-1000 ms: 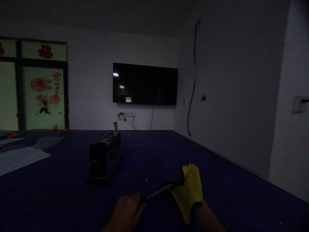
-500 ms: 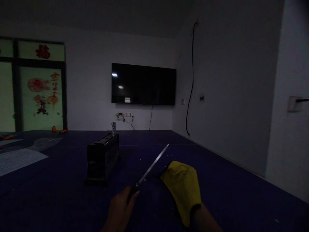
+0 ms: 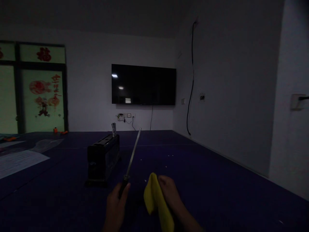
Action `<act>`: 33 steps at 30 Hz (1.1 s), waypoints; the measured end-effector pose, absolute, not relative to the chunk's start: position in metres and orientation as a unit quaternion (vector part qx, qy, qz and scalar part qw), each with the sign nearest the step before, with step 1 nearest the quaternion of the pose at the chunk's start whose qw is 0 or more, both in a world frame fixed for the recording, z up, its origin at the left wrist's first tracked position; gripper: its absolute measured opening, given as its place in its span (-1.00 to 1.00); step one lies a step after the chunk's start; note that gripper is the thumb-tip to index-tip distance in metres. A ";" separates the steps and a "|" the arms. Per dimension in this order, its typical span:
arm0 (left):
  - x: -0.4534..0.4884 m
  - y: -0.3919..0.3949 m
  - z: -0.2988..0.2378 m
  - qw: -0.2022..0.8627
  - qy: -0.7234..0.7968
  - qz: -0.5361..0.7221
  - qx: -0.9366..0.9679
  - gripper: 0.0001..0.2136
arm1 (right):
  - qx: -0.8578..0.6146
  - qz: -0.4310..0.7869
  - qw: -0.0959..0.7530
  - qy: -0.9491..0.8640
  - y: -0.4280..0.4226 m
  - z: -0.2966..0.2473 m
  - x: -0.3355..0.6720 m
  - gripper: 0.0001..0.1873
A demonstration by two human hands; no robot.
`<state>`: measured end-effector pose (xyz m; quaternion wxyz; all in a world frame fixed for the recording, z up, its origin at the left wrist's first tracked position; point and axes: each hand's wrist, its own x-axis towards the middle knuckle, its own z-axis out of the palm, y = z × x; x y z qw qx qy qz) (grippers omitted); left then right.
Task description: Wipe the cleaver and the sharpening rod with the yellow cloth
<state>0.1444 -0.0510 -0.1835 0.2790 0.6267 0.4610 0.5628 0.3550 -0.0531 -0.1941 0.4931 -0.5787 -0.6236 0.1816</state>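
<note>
My left hand (image 3: 116, 206) grips the dark handle of a long steel rod (image 3: 133, 153), which points up and away toward the far wall. My right hand (image 3: 170, 195) holds a yellow cloth (image 3: 155, 201) that hangs down beside the rod's handle, a little to its right. A black knife block (image 3: 102, 159) stands on the dark blue surface (image 3: 217, 193) just left of the rod, with one metal handle (image 3: 113, 129) sticking up from its far end. The room is dim.
A dark television (image 3: 143, 84) hangs on the far wall above sockets and cables. A window with red paper decorations (image 3: 43, 93) is at the left. Pale sheets (image 3: 16, 159) lie at the far left. A white wall runs along the right.
The rod has swung from lying across toward the cloth to pointing upright and away. My right hand with the cloth has come off the rod and turned edge-on.
</note>
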 end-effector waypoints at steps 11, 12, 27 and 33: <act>0.135 -0.056 -0.142 0.252 0.426 0.713 0.496 -0.38 | -0.594 -0.067 0.196 -0.777 -0.067 -0.192 0.330 -0.77; 0.133 -0.057 -0.131 0.260 0.407 0.726 0.490 -0.34 | -0.596 -0.073 0.195 -0.775 -0.067 -0.192 0.330 -0.77; 0.073 -0.019 0.074 0.360 0.312 0.681 0.556 -0.85 | -0.556 -0.118 0.177 -0.803 -0.066 -0.195 0.331 -0.72; 0.076 0.004 0.096 0.215 0.317 0.662 0.644 -0.66 | -0.562 -0.133 0.170 -0.798 -0.072 -0.187 0.328 -0.71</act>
